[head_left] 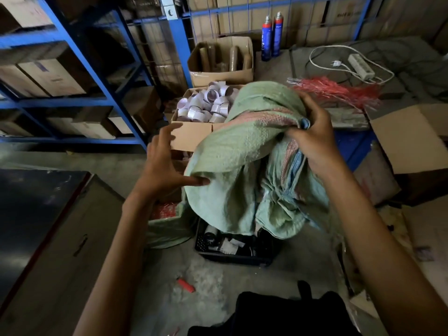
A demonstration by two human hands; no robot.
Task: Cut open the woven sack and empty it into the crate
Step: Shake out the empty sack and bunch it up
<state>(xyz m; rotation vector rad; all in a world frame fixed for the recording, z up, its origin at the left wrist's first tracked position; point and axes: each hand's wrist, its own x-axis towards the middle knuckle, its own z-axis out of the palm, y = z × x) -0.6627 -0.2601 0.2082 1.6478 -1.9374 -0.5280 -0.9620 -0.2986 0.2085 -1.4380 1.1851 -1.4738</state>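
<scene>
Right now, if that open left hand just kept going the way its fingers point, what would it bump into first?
Most likely the green woven sack. The left hand is spread open with its thumb tip already at the sack's near fold, fingers aimed toward it. Depth is hard to judge; the upper fingers might reach the cardboard box behind.

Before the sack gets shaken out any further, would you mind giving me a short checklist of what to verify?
1. Right hand grips bunched sack fabric: ok.
2. Left hand has a hold: not ok, fingers spread, only the thumb touches the fabric.
3. Sack hangs over the black crate: ok, its lower folds drape above the crate.
4. Sack's opening points down into the crate: cannot tell, hidden by folds.
5. Contents landing inside: ok, items lie in the crate.
6. Sack fully emptied: cannot tell.
</scene>
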